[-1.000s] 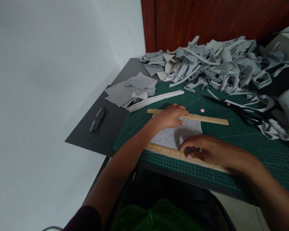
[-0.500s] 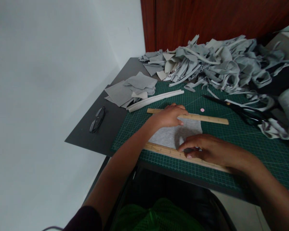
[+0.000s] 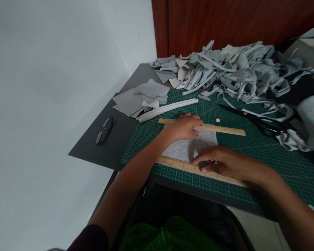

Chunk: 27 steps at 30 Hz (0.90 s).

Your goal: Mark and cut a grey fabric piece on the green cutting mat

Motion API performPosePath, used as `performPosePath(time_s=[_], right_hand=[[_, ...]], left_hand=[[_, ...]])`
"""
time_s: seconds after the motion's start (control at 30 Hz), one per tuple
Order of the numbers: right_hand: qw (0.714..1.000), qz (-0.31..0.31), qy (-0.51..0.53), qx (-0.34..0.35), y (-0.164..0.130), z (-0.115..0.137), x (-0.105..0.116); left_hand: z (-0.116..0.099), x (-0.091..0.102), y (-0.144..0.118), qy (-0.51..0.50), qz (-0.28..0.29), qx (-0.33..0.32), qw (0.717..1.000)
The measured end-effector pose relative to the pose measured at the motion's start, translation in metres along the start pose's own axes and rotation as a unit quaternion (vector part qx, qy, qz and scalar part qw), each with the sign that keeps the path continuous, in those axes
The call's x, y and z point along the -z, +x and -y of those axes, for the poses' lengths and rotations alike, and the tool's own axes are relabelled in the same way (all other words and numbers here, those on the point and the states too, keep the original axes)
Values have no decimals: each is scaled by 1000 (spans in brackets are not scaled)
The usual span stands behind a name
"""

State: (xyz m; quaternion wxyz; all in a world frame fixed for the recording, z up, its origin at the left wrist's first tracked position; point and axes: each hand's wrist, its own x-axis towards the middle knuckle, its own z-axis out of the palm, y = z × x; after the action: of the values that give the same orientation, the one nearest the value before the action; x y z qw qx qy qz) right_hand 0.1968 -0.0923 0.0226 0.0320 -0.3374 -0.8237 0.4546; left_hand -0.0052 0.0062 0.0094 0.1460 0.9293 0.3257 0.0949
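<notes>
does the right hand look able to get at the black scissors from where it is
Probably yes. The right hand rests on the near wooden ruler, and the black scissors lie in the open on the green cutting mat beyond it, with only bare mat between; grey fabric scraps crowd just their far side.

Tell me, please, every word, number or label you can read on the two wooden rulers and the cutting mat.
None can be read.
Far ruler: printing too blurred.
Near ruler: tick marks only, numbers too small.
Green cutting mat: bare grid lines, no legible figures.
</notes>
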Motion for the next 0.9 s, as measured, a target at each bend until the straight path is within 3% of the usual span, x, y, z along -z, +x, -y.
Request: performPosePath(time_s=[0.27,0.7,0.9], right_hand=[[1000,-5,-14,1,1,-2,1],[998,-4,-50,35,2,0,5],[999,-11,-45,10,1,0,5]], left_hand=[[-18,-4,-3,70,-27,28,997],[-14,-2,1,47,-26,27,998],[-12,-3,2,50,-30,25,998]])
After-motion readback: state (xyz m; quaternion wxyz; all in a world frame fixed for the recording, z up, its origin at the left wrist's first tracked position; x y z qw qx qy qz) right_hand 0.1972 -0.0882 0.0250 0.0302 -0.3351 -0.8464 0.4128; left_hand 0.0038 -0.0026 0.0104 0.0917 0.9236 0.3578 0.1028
